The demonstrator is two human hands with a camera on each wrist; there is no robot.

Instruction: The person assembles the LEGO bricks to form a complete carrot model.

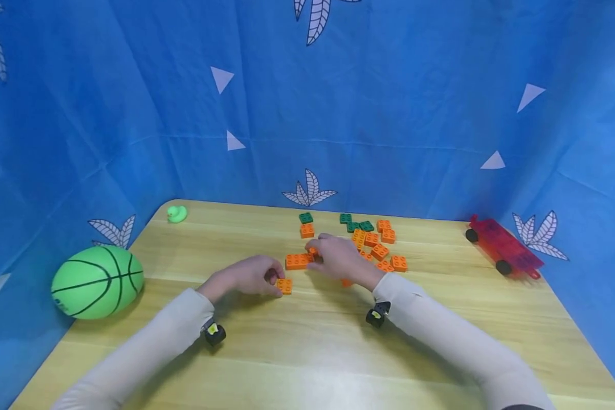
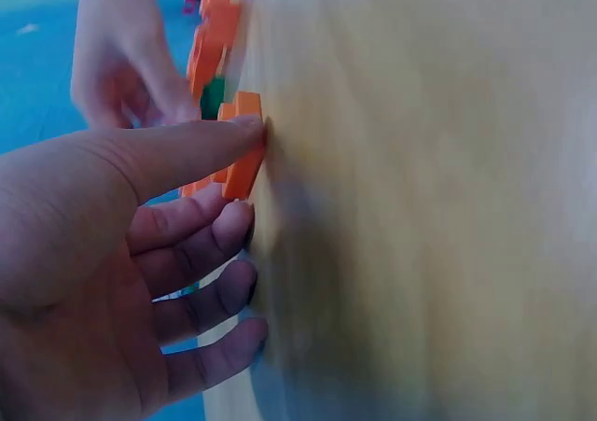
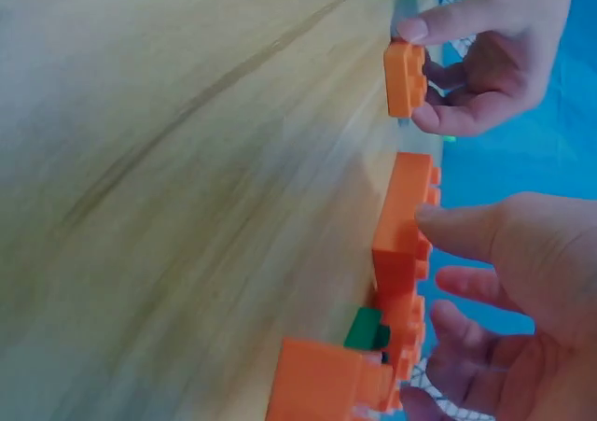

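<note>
My left hand [image 1: 253,276] pinches a small orange toy brick [image 1: 285,286] close to the tabletop. In the left wrist view the thumb lies over this brick [image 2: 244,164], the other fingers loosely bent below. Just beyond it, a long orange brick [image 1: 297,261] lies on the table. My right hand [image 1: 338,257] holds that brick's right end between thumb and index finger, which partly hide it. From the right wrist view, the thumb presses against the long brick [image 3: 399,206], and the other fingers are curled beside it. Several orange bricks [image 1: 380,251] lie scattered right of this hand.
A small orange brick [image 1: 307,230] and a green one [image 1: 306,217] lie farther back. More green bricks [image 1: 353,226] sit near the back edge. A green ball [image 1: 98,282] and a green duck [image 1: 176,214] are at left; a red wheeled toy [image 1: 504,245] stands at right.
</note>
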